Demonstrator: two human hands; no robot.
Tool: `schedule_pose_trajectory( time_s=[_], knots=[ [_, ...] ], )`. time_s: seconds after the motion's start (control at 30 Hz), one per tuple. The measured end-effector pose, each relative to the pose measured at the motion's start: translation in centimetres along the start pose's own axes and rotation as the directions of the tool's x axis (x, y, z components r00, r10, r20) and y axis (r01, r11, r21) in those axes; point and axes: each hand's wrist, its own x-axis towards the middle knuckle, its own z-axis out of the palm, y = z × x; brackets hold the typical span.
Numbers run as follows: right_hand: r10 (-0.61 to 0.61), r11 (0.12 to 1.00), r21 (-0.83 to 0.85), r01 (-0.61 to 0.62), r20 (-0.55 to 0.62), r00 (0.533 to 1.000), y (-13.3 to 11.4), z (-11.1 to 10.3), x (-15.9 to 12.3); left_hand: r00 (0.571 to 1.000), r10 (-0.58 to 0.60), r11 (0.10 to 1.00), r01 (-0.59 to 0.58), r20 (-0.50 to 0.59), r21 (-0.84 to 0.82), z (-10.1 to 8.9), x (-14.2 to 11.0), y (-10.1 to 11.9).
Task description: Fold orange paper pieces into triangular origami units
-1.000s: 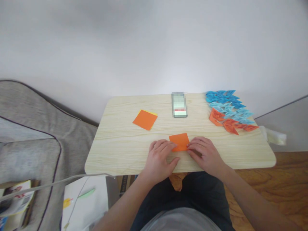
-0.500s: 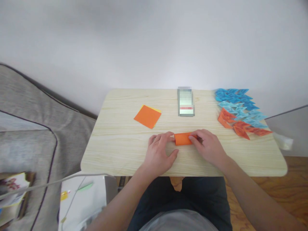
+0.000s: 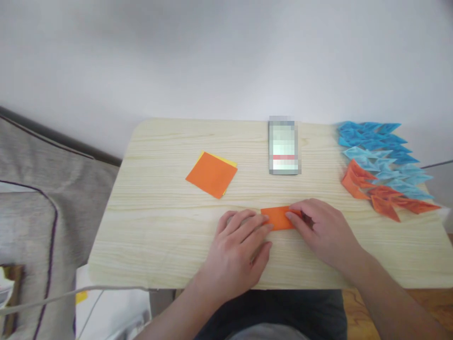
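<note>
A folded strip of orange paper (image 3: pixel 279 218) lies near the front of the light wooden table. The fingertips of my left hand (image 3: pixel 240 248) rest on its left end, with the fingers stretched out and the thumb apart. At the other end, my right hand (image 3: pixel 320 226) pinches the paper between thumb and fingers, hiding that end. Behind my left hand sits a small stack of square paper, an orange sheet (image 3: pixel 212 174) on top and yellow edges (image 3: pixel 226 161) showing beneath.
A phone (image 3: pixel 284 146) with a blurred screen lies at the table's back. On the right are rows of folded paper pieces: blue (image 3: pixel 371 137), light blue (image 3: pixel 389 167) and orange (image 3: pixel 385 193). A pale cable (image 3: pixel 88 289) runs past the front left edge, near a grey sofa (image 3: pixel 81 203).
My left fingers have moved onto the paper's left end, and the strip now lies flatter. My right hand keeps its pinch. The whole view has shifted closer to the table.
</note>
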Motion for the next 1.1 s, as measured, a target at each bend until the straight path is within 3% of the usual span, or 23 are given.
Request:
schedule_pose_trajectory(
  time_s=[0.3, 1.1],
  knots=[
    [-0.007, 1.0, 0.022, 0.009, -0.081, 0.997, 0.0, 0.59, -0.18, 0.999, -0.022, 1.0, 0.022, 0.037, 0.012, 0.03, 0.22, -0.28],
    [0.045, 0.998, -0.03, -0.048, -0.107, 0.993, -0.32, 0.5, 0.12, 0.998, -0.039, 0.999, 0.039, 0.043, 0.009, 0.15, 0.6, -0.54]
  ],
)
